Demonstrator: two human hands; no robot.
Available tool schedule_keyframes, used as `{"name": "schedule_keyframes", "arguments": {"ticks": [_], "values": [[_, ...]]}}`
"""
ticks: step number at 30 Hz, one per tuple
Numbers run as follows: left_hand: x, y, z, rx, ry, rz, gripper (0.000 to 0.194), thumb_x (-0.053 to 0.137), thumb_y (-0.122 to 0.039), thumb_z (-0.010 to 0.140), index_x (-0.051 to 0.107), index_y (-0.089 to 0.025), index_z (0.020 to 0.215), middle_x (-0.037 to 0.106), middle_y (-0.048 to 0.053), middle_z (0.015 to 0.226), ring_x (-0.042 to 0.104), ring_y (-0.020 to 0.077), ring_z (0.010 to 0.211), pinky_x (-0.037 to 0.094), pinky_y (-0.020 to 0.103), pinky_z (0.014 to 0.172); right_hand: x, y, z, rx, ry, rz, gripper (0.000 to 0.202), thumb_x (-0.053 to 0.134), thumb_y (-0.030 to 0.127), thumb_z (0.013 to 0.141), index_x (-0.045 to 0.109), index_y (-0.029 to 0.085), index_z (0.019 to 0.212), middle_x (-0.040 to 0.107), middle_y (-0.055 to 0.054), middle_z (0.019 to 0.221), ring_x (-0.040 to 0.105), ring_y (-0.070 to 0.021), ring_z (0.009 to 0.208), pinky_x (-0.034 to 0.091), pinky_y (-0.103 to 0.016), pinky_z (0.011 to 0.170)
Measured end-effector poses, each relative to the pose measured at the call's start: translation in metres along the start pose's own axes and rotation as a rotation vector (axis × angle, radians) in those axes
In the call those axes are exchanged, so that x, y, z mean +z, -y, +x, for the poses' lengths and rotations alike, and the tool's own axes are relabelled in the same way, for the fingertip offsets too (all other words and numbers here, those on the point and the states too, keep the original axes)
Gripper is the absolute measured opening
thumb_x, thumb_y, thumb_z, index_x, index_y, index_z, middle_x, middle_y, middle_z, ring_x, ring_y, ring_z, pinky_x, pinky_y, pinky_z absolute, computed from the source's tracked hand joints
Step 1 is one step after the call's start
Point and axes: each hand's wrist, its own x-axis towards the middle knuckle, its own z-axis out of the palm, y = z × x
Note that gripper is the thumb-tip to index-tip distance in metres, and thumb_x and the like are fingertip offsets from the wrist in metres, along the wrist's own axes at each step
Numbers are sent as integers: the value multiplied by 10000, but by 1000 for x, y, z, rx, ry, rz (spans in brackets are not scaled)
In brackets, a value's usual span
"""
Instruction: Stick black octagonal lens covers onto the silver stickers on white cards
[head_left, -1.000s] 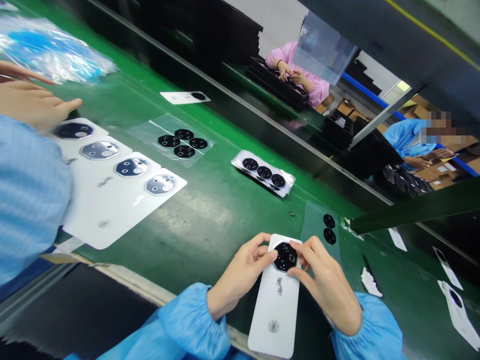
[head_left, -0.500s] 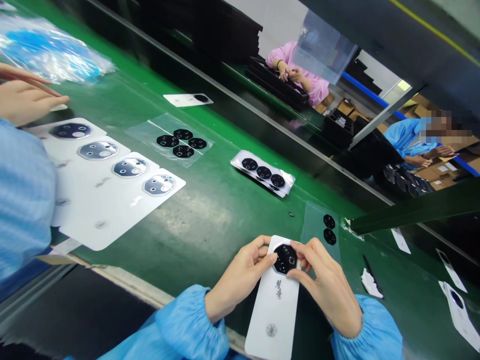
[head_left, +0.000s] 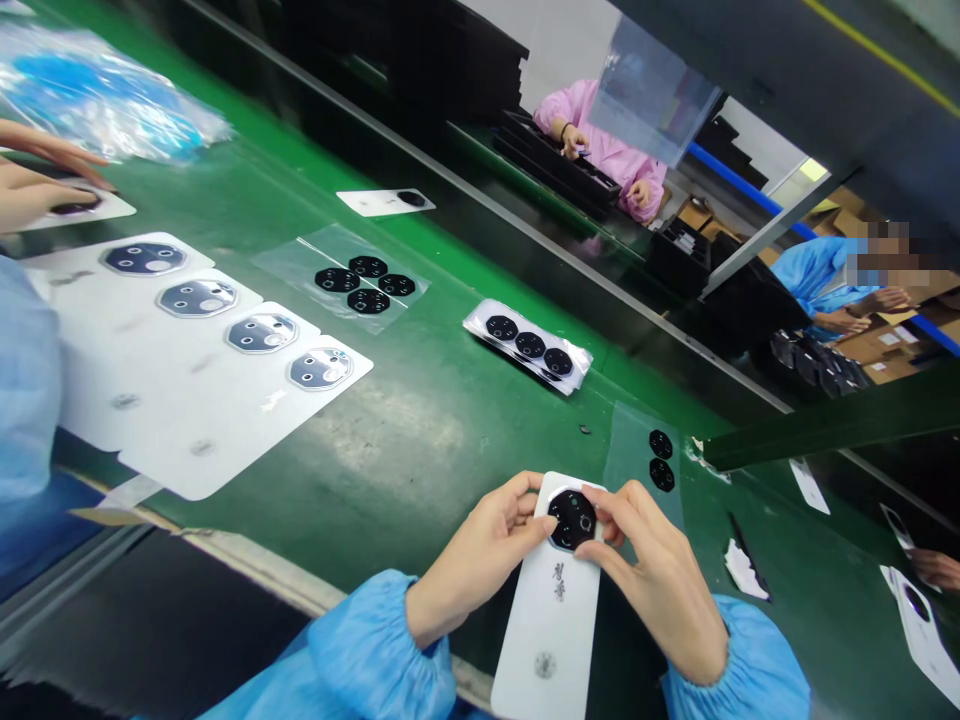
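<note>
A white phone-back panel [head_left: 551, 620] with dark lettering lies lengthwise in front of me, its near end at the bottom of the view. A black octagonal camera piece [head_left: 574, 519] sits over the silver-rimmed spot near its far end. My left hand [head_left: 480, 560] grips the panel's left edge, thumb tip on the octagon's left rim. From the right, my right hand [head_left: 652, 575] closes thumb and forefinger around the octagon's right side. Close beyond, a clear film [head_left: 626, 450] carries two more black octagons [head_left: 661, 474].
Overlapping white panels [head_left: 225, 400] with silvery octagons lie left, near a co-worker's hand [head_left: 34, 185]. A stack of backing strips [head_left: 529, 345] and a film sheet [head_left: 300, 265] with several octagons lie ahead. A green post [head_left: 825, 425] and a black stick tool [head_left: 746, 555] stand right.
My hands stay nearly still on the panel and octagon. The co-worker's hand at left now has a panel beneath it, and another person's hand has come in at the right edge.
</note>
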Motion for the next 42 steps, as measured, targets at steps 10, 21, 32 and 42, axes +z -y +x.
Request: {"name": "schedule_keyframes", "arguments": {"ticks": [10, 21, 32, 42], "values": [[-1, 1, 1, 5, -5, -1, 324, 617, -382, 800, 528, -154, 1011, 679, 64, 882, 606, 152, 709, 449, 251, 617, -2, -2, 3, 8, 11, 37, 317, 604, 151, 828, 536, 230, 1128, 453, 12, 800, 536, -135, 661, 502, -261, 605], [-1, 0, 1, 9, -18, -20, 348, 636, -369, 786, 519, -138, 1018, 689, 62, 857, 620, 161, 725, 457, 253, 630, -4, -10, 4, 114, 5, 268, 253, 643, 309, 824, 612, 232, 1063, 469, 2, 786, 518, -141, 659, 486, -257, 588], [-1, 1, 0, 6, 0, -24, 372, 614, -377, 808, 521, -135, 1075, 692, 72, 870, 626, 171, 737, 463, 269, 653, 5, -15, -5, 477, 61, 874, 321, 551, 425, 875, 576, 172, 1071, 560, -1, 712, 547, -122, 591, 468, -250, 549], [-2, 1, -1, 6, -43, 96, 352, 529, -407, 854, 554, -147, 1090, 658, 38, 829, 575, 151, 725, 415, 248, 653, 12, -17, -6, 513, 18, 964, 299, 617, 418, 837, 612, 159, 985, 573, 11, 619, 542, -109, 542, 447, -235, 547]]}}
